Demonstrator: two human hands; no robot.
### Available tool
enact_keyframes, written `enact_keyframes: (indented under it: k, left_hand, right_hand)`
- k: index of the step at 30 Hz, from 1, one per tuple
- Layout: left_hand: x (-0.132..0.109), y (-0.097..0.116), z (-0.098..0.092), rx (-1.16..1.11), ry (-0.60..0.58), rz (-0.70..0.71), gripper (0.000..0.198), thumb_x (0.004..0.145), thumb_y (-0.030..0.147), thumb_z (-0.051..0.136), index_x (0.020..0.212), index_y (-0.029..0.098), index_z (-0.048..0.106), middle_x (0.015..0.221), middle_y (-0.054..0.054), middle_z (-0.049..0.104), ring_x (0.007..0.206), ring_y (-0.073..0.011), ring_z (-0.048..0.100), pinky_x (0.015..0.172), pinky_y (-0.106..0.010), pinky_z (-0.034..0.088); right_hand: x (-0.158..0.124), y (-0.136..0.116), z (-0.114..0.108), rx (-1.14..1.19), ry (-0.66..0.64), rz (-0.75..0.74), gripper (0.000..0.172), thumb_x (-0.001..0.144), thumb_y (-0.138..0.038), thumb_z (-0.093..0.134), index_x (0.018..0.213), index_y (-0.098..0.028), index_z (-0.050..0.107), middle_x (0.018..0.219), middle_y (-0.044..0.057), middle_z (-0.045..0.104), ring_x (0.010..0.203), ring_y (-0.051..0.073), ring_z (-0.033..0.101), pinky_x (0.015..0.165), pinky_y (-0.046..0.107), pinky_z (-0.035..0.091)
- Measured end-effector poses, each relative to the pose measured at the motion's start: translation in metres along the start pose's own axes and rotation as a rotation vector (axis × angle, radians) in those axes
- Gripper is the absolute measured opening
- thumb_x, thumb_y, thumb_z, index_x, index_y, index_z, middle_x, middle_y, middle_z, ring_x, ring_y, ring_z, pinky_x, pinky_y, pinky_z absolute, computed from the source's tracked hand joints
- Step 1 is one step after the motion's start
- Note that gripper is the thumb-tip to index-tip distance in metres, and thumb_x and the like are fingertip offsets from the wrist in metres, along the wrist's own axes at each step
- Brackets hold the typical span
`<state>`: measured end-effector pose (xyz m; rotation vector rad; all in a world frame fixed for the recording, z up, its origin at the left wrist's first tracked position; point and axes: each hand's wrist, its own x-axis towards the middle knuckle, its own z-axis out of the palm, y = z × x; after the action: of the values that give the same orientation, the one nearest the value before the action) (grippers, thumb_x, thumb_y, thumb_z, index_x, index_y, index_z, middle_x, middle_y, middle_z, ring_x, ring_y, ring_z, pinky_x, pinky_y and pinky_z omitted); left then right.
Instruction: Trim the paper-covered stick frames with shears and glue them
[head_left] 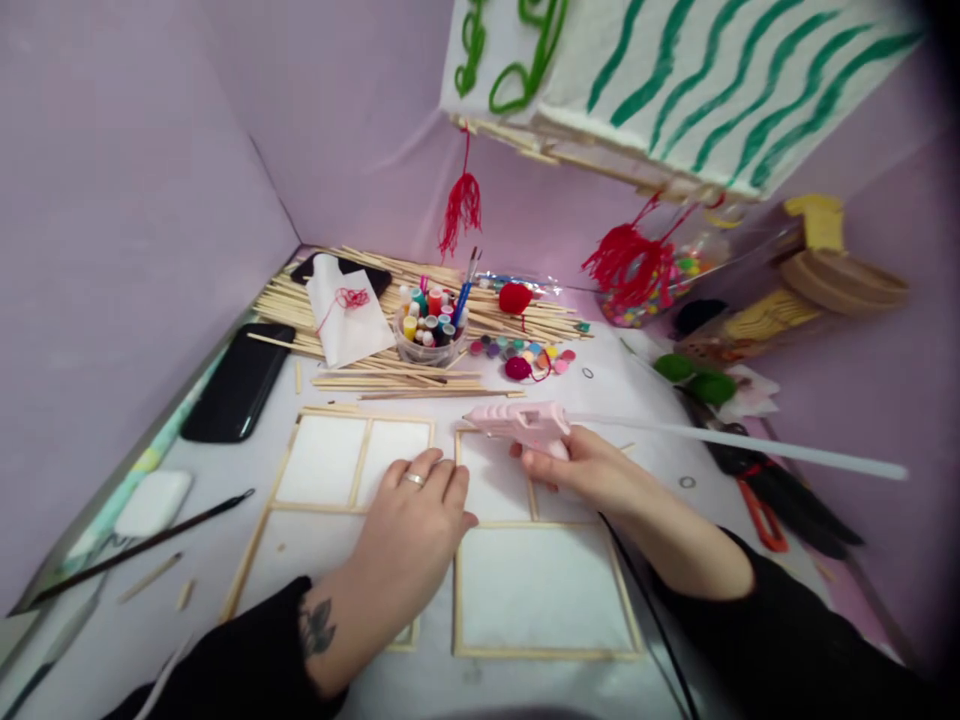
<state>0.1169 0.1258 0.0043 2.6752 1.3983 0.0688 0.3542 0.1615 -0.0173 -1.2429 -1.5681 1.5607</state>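
Observation:
My right hand is wrapped around the grip of a pale pink hot glue gun, its nozzle pointing left. A long translucent glue stick sticks out of its back end. My left hand, wearing a ring, lies palm down with fingers forward, over the right side of a frame of thin wooden sticks on white backing. Its palm covers part of that frame. Beside it, beneath the glue gun, is a second stick frame with a crossbar and a short upright.
Loose wooden sticks lie behind the frames with a tub of paint pots. A black phone, a white case and a thin brush lie left. Black-and-red pliers lie right. A painted panel with red tassels overhangs the back.

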Motion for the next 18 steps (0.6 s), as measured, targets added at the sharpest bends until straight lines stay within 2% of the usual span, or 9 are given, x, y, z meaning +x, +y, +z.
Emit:
enact_keyframes:
  k: [2, 4, 7, 9, 11, 13, 16, 18]
  left_hand:
    - [-0.002, 0.001, -0.003, -0.055, -0.026, -0.037, 0.026, 0.086, 0.024, 0.065, 0.109, 0.013, 0.066, 0.111, -0.014, 0.071, 0.113, -0.0325, 0.059, 0.087, -0.045, 0.048]
    - [-0.008, 0.004, -0.007, -0.172, -0.036, -0.085, 0.026, 0.088, 0.020, 0.059, 0.113, 0.013, 0.064, 0.116, -0.015, 0.069, 0.114, -0.0326, 0.060, 0.090, -0.048, 0.048]
    - [-0.018, 0.014, -0.013, -0.562, -0.027, -0.195, 0.048, 0.090, 0.015, 0.049, 0.138, 0.013, 0.047, 0.142, -0.018, 0.052, 0.130, -0.0297, 0.050, 0.100, -0.046, 0.046]
    - [-0.018, 0.022, -0.016, -0.865, -0.039, -0.366, 0.059, 0.087, 0.013, 0.047, 0.145, 0.013, 0.036, 0.148, -0.020, 0.045, 0.134, -0.0273, 0.047, 0.100, -0.041, 0.048]
    - [-0.009, 0.029, -0.018, -1.071, -0.033, -0.580, 0.062, 0.081, 0.010, 0.049, 0.142, 0.012, 0.041, 0.142, -0.021, 0.051, 0.128, -0.0276, 0.053, 0.097, -0.039, 0.050]
    - [0.005, 0.034, -0.022, -1.195, 0.017, -0.730, 0.060, 0.073, 0.006, 0.054, 0.132, 0.013, 0.051, 0.133, -0.019, 0.060, 0.119, -0.0276, 0.060, 0.094, -0.038, 0.051]
    - [0.026, 0.037, -0.027, -1.364, 0.076, -0.843, 0.048, 0.066, 0.004, 0.058, 0.113, 0.014, 0.060, 0.110, -0.013, 0.071, 0.100, -0.0240, 0.067, 0.084, -0.033, 0.052]
    - [0.034, 0.036, -0.028, -1.494, 0.054, -0.832, 0.035, 0.065, 0.006, 0.060, 0.099, 0.013, 0.063, 0.091, -0.009, 0.073, 0.084, -0.0206, 0.068, 0.077, -0.030, 0.052]
  right_hand:
    - [0.001, 0.002, 0.002, 0.061, 0.063, 0.035, 0.045, 0.083, -0.058, 0.077, 0.091, -0.014, 0.072, 0.072, 0.003, 0.058, 0.061, 0.019, 0.053, 0.053, 0.021, 0.039]
    - [0.002, 0.001, 0.005, 0.140, 0.113, 0.071, 0.050, 0.077, -0.059, 0.081, 0.095, -0.013, 0.072, 0.081, 0.006, 0.061, 0.069, 0.021, 0.055, 0.060, 0.023, 0.042]
    - [0.000, -0.005, 0.009, 0.244, 0.153, 0.112, 0.058, 0.069, -0.063, 0.085, 0.094, -0.012, 0.072, 0.087, 0.009, 0.062, 0.074, 0.022, 0.056, 0.064, 0.024, 0.044]
    - [-0.001, -0.008, 0.011, 0.297, 0.169, 0.106, 0.058, 0.067, -0.062, 0.086, 0.091, -0.011, 0.071, 0.084, 0.009, 0.062, 0.073, 0.022, 0.055, 0.063, 0.024, 0.044]
    - [-0.001, -0.009, 0.013, 0.347, 0.186, 0.098, 0.057, 0.064, -0.060, 0.087, 0.087, -0.011, 0.070, 0.080, 0.009, 0.061, 0.071, 0.021, 0.055, 0.061, 0.023, 0.044]
    - [-0.001, -0.007, 0.015, 0.396, 0.203, 0.102, 0.058, 0.060, -0.059, 0.089, 0.085, -0.010, 0.069, 0.080, 0.009, 0.061, 0.070, 0.020, 0.054, 0.060, 0.022, 0.044]
    - [0.001, -0.003, 0.017, 0.450, 0.242, 0.106, 0.061, 0.056, -0.058, 0.090, 0.085, -0.010, 0.068, 0.079, 0.008, 0.061, 0.067, 0.019, 0.054, 0.056, 0.021, 0.043]
    - [0.001, -0.003, 0.018, 0.485, 0.274, 0.091, 0.061, 0.055, -0.056, 0.091, 0.087, -0.010, 0.067, 0.079, 0.008, 0.060, 0.068, 0.019, 0.054, 0.055, 0.021, 0.043]
